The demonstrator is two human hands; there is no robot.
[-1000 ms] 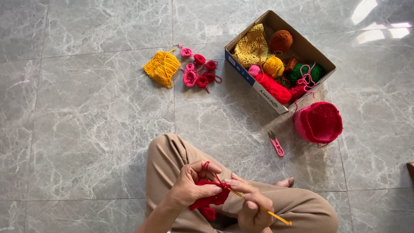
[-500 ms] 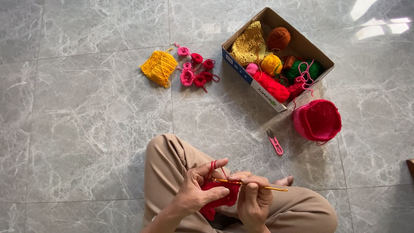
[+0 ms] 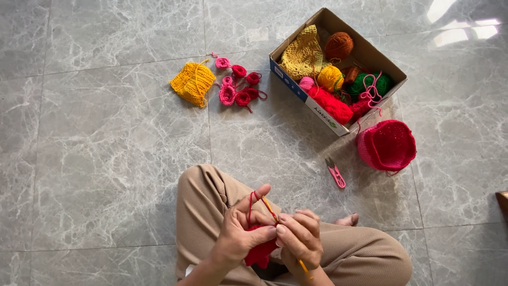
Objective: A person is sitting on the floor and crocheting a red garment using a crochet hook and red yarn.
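Left hand (image 3: 241, 233) pinching red crochet (image 3: 260, 253), yarn (image 3: 250, 204) looped over the forefinger; right hand (image 3: 299, 238) clenched on hook (image 3: 302, 265). Best worked close beside the pinch, with even tension.

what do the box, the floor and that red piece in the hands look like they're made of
The box looks like cardboard: matte brown inside, thin folded walls with a printed outer side. The floor appears to be polished stone or marble-look tile, grey with pale veins, grout lines and window glare. The red piece, held by the left hand and right hand, looks like soft matte crocheted yarn.
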